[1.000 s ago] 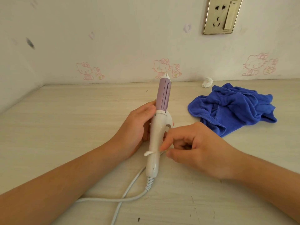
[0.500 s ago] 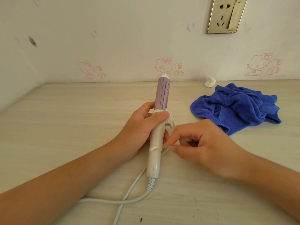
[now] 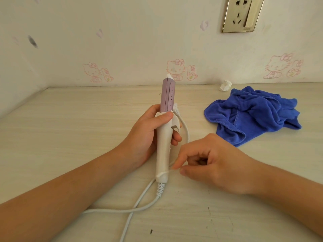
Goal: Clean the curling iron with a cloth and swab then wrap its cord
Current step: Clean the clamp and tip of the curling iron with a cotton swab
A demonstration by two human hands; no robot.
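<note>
The curling iron (image 3: 164, 147) has a white handle and a lilac barrel (image 3: 167, 95) pointing away from me. My left hand (image 3: 148, 135) grips the handle just below the barrel, thumb across the top. My right hand (image 3: 209, 163) pinches a thin white swab (image 3: 165, 173) whose tip lies across the lower end of the handle. The white cord (image 3: 139, 206) leaves the handle's base, loops on the table, and another stretch (image 3: 185, 126) runs up behind the handle to the right. The blue cloth (image 3: 251, 114) lies crumpled on the table at the right.
A pale wooden table (image 3: 70, 137) meets a wall with cartoon cat stickers. A small crumpled white wad (image 3: 225, 85) sits by the wall behind the cloth. A brass wall socket (image 3: 243, 14) is at the upper right.
The swab tip has moved down the handle toward its base. My left thumb has come over the top of the handle. A stretch of cord now shows to the right of the handle.
</note>
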